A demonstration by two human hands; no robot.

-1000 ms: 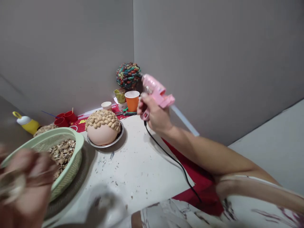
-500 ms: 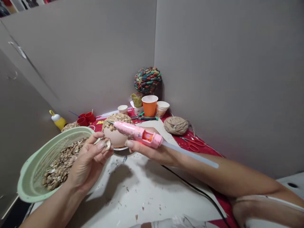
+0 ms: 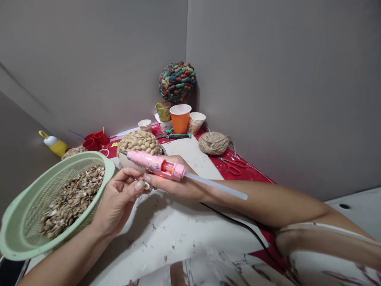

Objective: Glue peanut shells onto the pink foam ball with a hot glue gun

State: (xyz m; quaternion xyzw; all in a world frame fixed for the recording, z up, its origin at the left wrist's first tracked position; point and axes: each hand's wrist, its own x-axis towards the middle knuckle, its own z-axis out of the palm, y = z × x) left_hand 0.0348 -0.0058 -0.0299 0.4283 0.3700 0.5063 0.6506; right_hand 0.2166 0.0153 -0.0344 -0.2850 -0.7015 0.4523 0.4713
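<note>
My left hand [image 3: 122,194] pinches a small shell piece [image 3: 146,185] between thumb and fingers, close to my right thumb. My right hand [image 3: 175,178] is wrapped round a pink glue gun [image 3: 154,163], whose tip points left. A clear glue stick [image 3: 217,185] sticks out of its back end. Behind the gun's tip stands a rounded form [image 3: 139,142], its top covered with beige shells and its lower side smooth. The green colander [image 3: 108,163] at the left holds many shell pieces [image 3: 74,198].
At the back are a multicoloured ball [image 3: 177,80], an orange cup [image 3: 180,120], paper cups [image 3: 197,121] and pliers [image 3: 178,136]. Twine [image 3: 213,143] and red scissors [image 3: 233,167] lie right. Red cups [image 3: 101,138] and a yellow bottle [image 3: 55,145] stand left. A black cord [image 3: 235,222] crosses the board.
My left hand with the shell piece and my right hand have come together, their fingertips now nearly touching. The view has shifted, and more of the form's shell-covered top shows.
</note>
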